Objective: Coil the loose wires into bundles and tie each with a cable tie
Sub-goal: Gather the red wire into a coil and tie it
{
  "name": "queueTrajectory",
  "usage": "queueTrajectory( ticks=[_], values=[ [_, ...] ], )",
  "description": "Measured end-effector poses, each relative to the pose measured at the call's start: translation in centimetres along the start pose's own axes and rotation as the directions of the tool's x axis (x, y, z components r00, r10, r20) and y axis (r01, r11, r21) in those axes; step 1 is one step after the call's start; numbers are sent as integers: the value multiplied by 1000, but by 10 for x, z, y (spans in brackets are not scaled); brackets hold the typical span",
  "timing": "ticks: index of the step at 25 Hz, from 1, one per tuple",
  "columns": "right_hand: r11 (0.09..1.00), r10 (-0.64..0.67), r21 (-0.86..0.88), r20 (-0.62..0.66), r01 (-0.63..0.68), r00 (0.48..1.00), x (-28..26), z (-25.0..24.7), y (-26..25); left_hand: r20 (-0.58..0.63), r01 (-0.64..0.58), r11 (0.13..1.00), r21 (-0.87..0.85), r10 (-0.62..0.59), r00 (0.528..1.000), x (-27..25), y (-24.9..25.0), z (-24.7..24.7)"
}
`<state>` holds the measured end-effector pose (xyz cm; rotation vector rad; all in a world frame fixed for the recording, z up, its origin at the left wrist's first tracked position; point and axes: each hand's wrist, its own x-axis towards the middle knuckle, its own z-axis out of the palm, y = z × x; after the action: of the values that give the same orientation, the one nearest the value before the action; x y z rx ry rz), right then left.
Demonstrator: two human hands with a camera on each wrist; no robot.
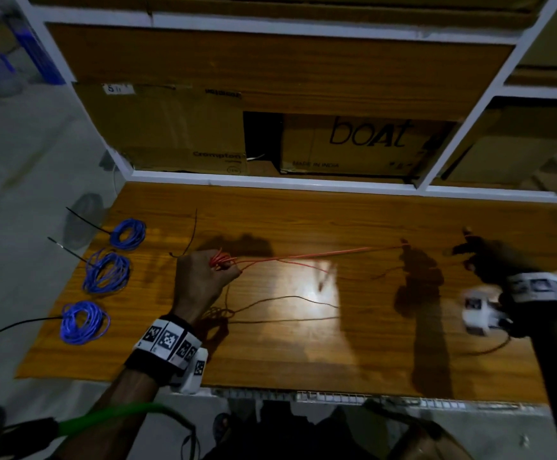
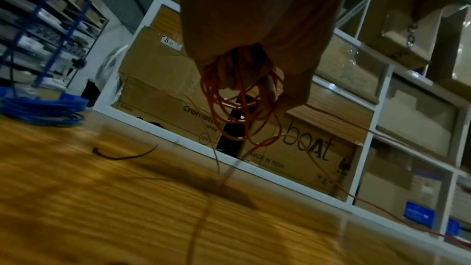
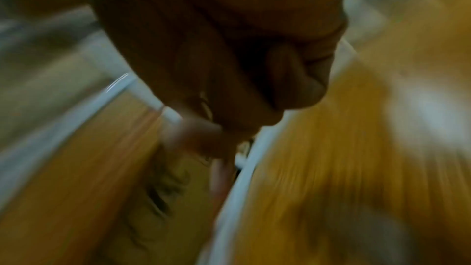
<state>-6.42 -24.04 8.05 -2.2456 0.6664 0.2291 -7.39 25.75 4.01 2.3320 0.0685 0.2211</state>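
My left hand [image 1: 227,265] grips a small coil of orange wire [image 1: 220,260] above the left middle of the wooden table [image 1: 303,356]. In the left wrist view the coil [image 2: 237,106] hangs in loops from the curled fingers [image 2: 290,92]. From the coil a strand [image 1: 320,255] runs straight to the right. More loose wire [image 1: 287,298] trails over the table. My right hand [image 1: 476,257] is blurred at the far right. No wire shows in the right hand [image 3: 242,108] in the right wrist view. A loose black cable tie [image 1: 191,237] lies just beyond my left hand.
Three blue wire bundles [image 1: 127,234], [image 1: 106,273], [image 1: 84,323], each with a black tie tail, lie along the table's left edge. White shelving [image 1: 270,180] with cardboard boxes [image 1: 353,144] stands behind the table. The front edge is near my body.
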Motion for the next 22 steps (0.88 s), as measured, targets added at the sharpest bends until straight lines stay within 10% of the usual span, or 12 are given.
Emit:
queueTrajectory(
  ticks=[2,6,9,12,14,22],
  values=[
    [730,125,646,197,-225,972,-8,0,-1,18,20,1000,-11,-20,1000,-1,-2,2],
    [485,-58,812,401,-325,914,-8,16,3,17,69,997,-38,-69,997,-2,-3,8],
    [660,26,750,38,-46,999,0,19,10,-16,143,987,-78,-145,989,-2,-11,-1],
    [949,-190,168,-371,267,909,13,10,31,-33,244,961,-128,-250,968,-5,-19,-15],
    [937,-347,-98,-366,335,864,24,15,42,-38,280,951,-130,-286,957,-7,-18,-15],
    [971,-216,-116,-27,211,976,28,97,34,81,215,952,-220,-201,976,-14,20,20]
  ],
)
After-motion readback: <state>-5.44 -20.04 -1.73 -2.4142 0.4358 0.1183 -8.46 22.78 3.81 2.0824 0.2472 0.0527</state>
